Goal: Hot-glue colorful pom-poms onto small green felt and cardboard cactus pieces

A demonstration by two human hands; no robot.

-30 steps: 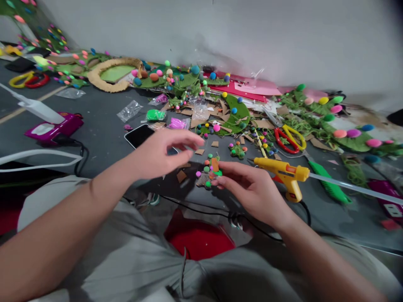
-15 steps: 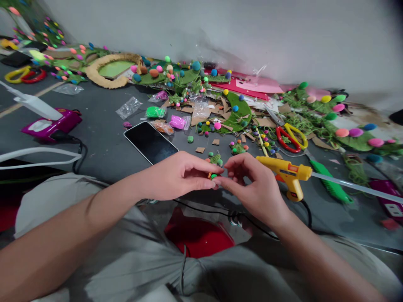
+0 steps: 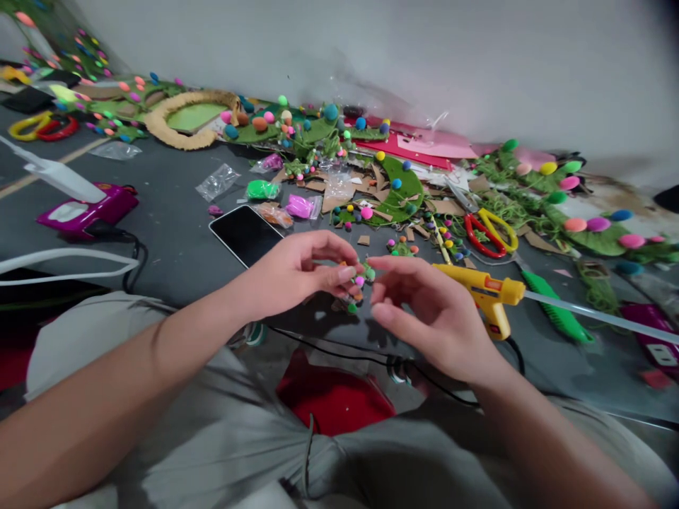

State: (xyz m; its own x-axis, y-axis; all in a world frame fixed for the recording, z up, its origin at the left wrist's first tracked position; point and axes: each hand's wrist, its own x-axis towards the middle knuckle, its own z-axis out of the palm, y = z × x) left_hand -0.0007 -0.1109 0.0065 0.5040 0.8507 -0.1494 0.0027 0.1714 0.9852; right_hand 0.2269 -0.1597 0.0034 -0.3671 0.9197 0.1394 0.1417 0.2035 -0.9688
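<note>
Just above the table's near edge, a small green cluster dotted with coloured clay balls [image 3: 359, 281] is in the fingers of my left hand [image 3: 302, 276]. Pink, green and orange balls show on it; my fingers cover part of it. My right hand [image 3: 432, 311] hovers close on its right side, thumb and forefinger apart, with nothing visible in its grasp. Whether its forefinger tip touches the green ball I cannot tell. Beyond my right hand lies a yellow glue gun [image 3: 485, 286] with a long clear glue stick. A phone [image 3: 247, 235] lies behind my left hand.
Red and yellow scissors [image 3: 485, 233] and a green-handled tool [image 3: 556, 304] lie to the right. Behind are cardboard scraps, bright clay packets [image 3: 262, 189] and green felt pieces [image 3: 403, 185] with balls. A purple glue gun [image 3: 88, 211] is at left. A black cord [image 3: 323, 351] hangs below the table edge.
My hands have parted: the right fingertips have come away from the left ones and opened. More of the ball-dotted cluster now shows. My left hand has risen slightly over the phone's corner.
</note>
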